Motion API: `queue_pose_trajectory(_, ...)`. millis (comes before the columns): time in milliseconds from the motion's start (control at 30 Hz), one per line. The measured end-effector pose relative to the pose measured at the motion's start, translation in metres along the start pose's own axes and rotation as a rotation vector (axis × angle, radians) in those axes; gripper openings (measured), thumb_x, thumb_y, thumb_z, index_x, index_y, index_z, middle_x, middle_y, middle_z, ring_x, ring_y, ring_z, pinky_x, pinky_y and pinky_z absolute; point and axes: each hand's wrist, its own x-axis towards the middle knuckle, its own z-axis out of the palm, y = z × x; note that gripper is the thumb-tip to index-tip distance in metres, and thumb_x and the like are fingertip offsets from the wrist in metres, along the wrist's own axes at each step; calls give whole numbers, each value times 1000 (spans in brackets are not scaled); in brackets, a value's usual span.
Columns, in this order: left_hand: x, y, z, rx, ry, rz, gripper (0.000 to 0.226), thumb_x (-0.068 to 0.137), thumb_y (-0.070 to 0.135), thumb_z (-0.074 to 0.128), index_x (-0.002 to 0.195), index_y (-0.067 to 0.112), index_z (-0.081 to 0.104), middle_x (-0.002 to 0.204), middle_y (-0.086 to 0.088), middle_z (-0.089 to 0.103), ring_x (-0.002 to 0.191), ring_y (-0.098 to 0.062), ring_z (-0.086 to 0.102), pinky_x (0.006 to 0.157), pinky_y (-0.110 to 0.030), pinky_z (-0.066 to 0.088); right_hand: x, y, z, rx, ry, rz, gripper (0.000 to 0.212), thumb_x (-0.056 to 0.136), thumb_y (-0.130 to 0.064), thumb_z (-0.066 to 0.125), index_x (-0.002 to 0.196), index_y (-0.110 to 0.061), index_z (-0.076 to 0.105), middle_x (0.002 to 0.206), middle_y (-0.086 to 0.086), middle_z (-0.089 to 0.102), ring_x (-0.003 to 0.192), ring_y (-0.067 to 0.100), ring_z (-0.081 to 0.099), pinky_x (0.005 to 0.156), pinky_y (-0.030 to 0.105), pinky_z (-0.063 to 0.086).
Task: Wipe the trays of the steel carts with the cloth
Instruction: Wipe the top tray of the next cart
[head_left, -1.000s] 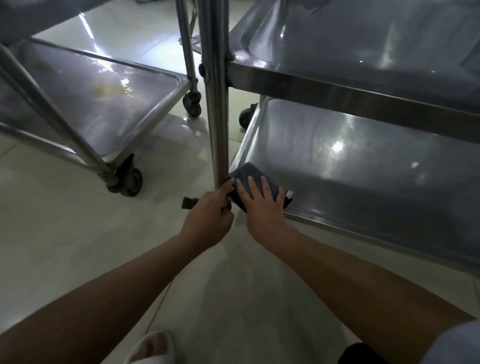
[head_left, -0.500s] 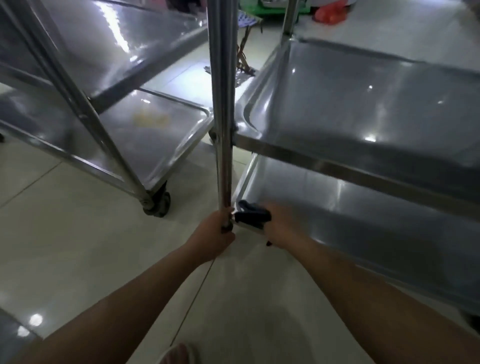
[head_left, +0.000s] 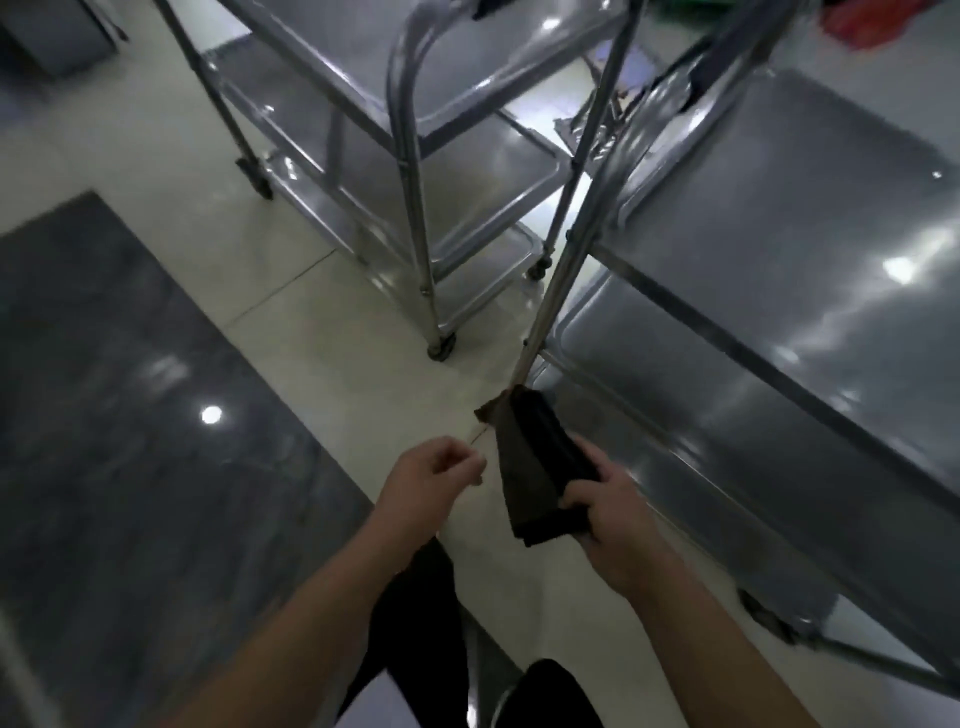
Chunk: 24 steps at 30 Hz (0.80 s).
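Observation:
My right hand (head_left: 608, 512) grips a dark folded cloth (head_left: 537, 467) in the air, off the trays and just in front of the near corner of the right steel cart. That cart has an upper tray (head_left: 810, 197) and a lower tray (head_left: 675, 415), both shiny. My left hand (head_left: 431, 480) hangs free beside the cloth with its fingers loosely curled and nothing in it. The cart's corner post (head_left: 566, 260) rises just beyond the cloth. A second steel cart (head_left: 415, 171) with stacked trays stands to the left and behind.
The carts stand on castors (head_left: 441, 345) on a pale tiled floor. A dark glossy floor slab (head_left: 119, 441) fills the left. My legs in dark trousers (head_left: 415, 623) are below the hands. A narrow gap separates the two carts.
The view has risen well above the carts. My left hand has let go of the corner post. My right hand has lifted the cloth off the lower tray's corner and now grips it.

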Motion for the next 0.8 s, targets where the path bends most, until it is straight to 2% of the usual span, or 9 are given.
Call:
queue_pose_trajectory(67, -69, 40, 5, -167, -86, -1, 6, 93, 24, 68, 94, 19, 73, 93, -3, 73, 90, -20, 69, 84, -41, 58, -59, -30, 12, -98, -33, -117, 66, 81, 22, 41, 107, -33, 68, 103, 9, 69, 84, 26, 67, 55, 31, 54)
queue_pose_trajectory(167, -142, 85, 18, -434, -98, -39, 41, 85, 38, 71, 116, 12, 63, 109, -8, 74, 102, -22, 71, 80, -35, 58, -128, -51, 19, -322, -142, -364, 72, 85, 14, 49, 110, -50, 67, 105, 4, 69, 90, 21, 68, 65, 32, 57)
queue_pose_trajectory(233, -178, 106, 25, -526, -52, -27, 57, 73, 46, 75, 118, 14, 60, 108, -6, 74, 102, -23, 72, 77, -36, 58, -163, -55, 21, -445, -166, -485, 61, 82, 1, 56, 122, -44, 64, 113, -1, 66, 102, 16, 65, 81, 32, 57)
queue_pose_trajectory(333, -215, 122, 31, -573, 28, 79, 45, 80, 29, 74, 123, 23, 60, 109, -1, 75, 98, -19, 73, 71, -30, 59, -196, -60, 23, -375, -197, -560, 43, 77, -18, 68, 116, -36, 66, 115, -8, 65, 108, 16, 65, 86, 29, 56)
queue_pose_trajectory(400, -223, 126, 28, -528, 19, 123, 40, 87, 17, 71, 124, 23, 60, 111, -2, 74, 99, -22, 73, 75, -32, 60, -199, -66, 23, -276, -204, -542, 37, 74, -25, 76, 110, -29, 67, 111, -4, 66, 105, 16, 67, 82, 30, 57)
queue_pose_trajectory(500, -217, 131, 10, -438, 12, 163, 38, 83, 14, 75, 118, 21, 63, 109, -6, 74, 98, -23, 72, 78, -32, 59, -188, -79, 33, -192, -171, -478, 48, 70, -32, 81, 115, -23, 64, 109, -3, 68, 107, 11, 66, 80, 25, 57)
queue_pose_trajectory(600, -197, 143, -13, -306, -14, 217, 37, 79, 24, 83, 111, 26, 67, 110, -2, 73, 102, -21, 70, 84, -37, 59, -166, -96, 52, -151, -211, -407, 63, 66, -50, 85, 123, -33, 65, 118, 6, 67, 113, 24, 65, 87, 42, 58)
queue_pose_trajectory(700, -169, 158, -42, -187, -18, 254, 29, 84, 14, 78, 109, 25, 69, 108, 3, 72, 101, -16, 69, 88, -40, 59, -139, -123, 83, -64, -212, -360, 45, 74, -33, 83, 116, -24, 71, 110, 14, 72, 103, 33, 70, 81, 42, 59)
queue_pose_trajectory(800, -137, 178, -77, -182, -9, 269, 29, 87, -2, 68, 110, 15, 68, 105, -3, 73, 99, -19, 70, 87, -35, 58, -112, -155, 113, 30, -211, -295, 33, 83, -25, 65, 112, -13, 72, 104, 18, 74, 99, 36, 71, 80, 41, 58)
